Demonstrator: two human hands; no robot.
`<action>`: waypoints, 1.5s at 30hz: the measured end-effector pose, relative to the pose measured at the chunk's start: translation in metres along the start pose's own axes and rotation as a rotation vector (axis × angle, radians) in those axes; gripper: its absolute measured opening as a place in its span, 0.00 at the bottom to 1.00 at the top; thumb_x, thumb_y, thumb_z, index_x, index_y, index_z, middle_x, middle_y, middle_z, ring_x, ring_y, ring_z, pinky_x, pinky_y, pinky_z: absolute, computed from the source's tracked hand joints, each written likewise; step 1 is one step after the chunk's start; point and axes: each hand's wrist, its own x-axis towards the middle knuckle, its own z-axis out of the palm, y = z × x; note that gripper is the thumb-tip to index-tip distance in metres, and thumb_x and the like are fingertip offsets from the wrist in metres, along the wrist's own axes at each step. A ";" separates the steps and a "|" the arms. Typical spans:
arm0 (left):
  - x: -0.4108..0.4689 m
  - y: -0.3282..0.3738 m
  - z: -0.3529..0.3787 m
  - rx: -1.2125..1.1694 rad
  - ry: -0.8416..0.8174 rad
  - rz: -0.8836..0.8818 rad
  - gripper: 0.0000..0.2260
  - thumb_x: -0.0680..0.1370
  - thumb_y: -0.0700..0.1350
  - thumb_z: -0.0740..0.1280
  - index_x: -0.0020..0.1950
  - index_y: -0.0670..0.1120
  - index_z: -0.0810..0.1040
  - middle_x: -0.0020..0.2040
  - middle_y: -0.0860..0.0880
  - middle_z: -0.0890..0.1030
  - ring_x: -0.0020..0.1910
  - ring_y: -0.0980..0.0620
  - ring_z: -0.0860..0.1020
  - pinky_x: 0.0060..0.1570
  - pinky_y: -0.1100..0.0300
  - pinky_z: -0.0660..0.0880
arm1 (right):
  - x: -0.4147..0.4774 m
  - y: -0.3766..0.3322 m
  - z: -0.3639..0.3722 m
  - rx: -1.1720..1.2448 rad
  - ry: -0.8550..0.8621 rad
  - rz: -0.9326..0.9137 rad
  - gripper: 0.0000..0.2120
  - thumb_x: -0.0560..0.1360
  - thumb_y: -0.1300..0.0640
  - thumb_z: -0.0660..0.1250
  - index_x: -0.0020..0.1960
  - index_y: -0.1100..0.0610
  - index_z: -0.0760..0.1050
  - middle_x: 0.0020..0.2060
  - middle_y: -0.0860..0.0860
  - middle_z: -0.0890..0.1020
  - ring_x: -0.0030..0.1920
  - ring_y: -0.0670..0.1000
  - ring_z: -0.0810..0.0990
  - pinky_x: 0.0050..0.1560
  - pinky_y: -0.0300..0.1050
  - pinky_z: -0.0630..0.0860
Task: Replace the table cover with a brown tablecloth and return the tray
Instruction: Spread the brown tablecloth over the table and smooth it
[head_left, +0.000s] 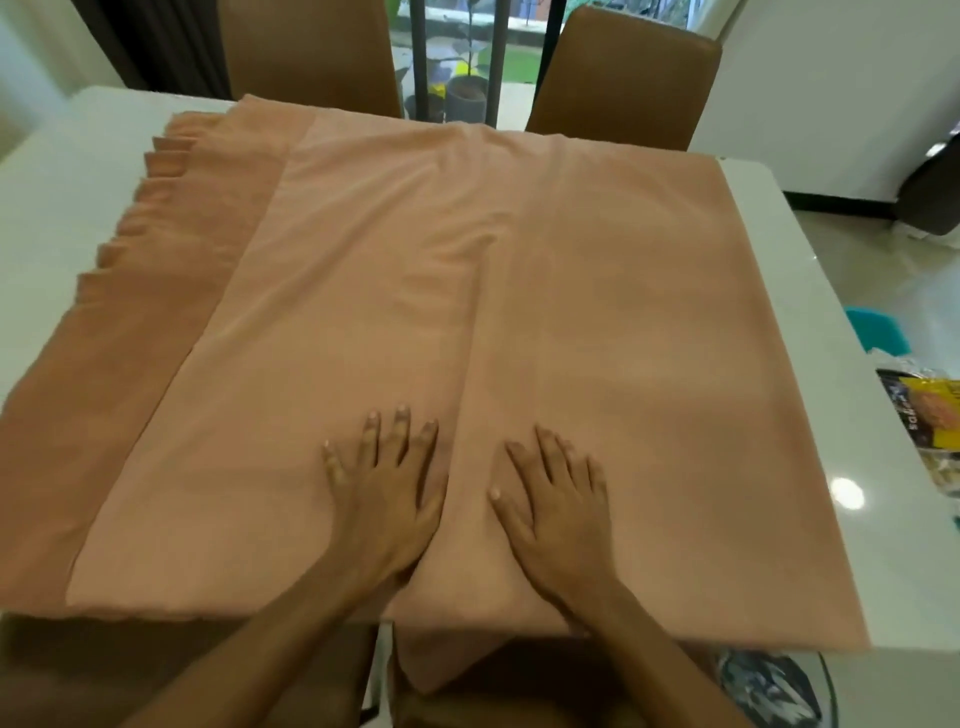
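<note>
A brown tablecloth (597, 312) lies partly folded over a white glossy table (810, 260), its layers stepped toward the left. A long crease runs down its middle to the near edge, where a corner of cloth hangs off. My left hand (384, 493) lies flat on the cloth just left of the crease, fingers straight and spread. Just right of the crease, my right hand (561, 509) presses flat the same way. No tray is in view.
Two brown chairs (623, 78) stand at the table's far side before a glass door. Bare table shows at the left (52, 218) and right. At the right edge lie a yellow packet (930, 410) and a teal object (878, 327). A brown chair seat sits below the near edge.
</note>
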 end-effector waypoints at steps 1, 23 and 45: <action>-0.013 0.000 0.003 0.007 0.002 0.010 0.32 0.78 0.65 0.41 0.81 0.59 0.51 0.82 0.51 0.48 0.81 0.45 0.46 0.72 0.31 0.41 | -0.018 0.003 0.002 -0.027 -0.026 -0.011 0.29 0.82 0.33 0.45 0.80 0.40 0.53 0.82 0.47 0.53 0.80 0.51 0.53 0.79 0.59 0.48; -0.054 0.029 0.010 0.012 -0.028 0.129 0.31 0.80 0.65 0.45 0.81 0.57 0.48 0.82 0.50 0.45 0.81 0.43 0.43 0.72 0.31 0.38 | -0.063 0.050 -0.023 0.002 -0.012 -0.112 0.27 0.81 0.38 0.55 0.75 0.50 0.69 0.75 0.54 0.70 0.73 0.56 0.69 0.72 0.57 0.65; -0.078 0.171 0.046 -0.008 -0.079 0.380 0.29 0.81 0.66 0.47 0.81 0.58 0.52 0.82 0.51 0.48 0.81 0.47 0.46 0.75 0.36 0.43 | -0.082 0.244 -0.073 0.000 0.113 0.512 0.29 0.82 0.36 0.48 0.80 0.45 0.55 0.81 0.53 0.56 0.80 0.58 0.54 0.76 0.67 0.49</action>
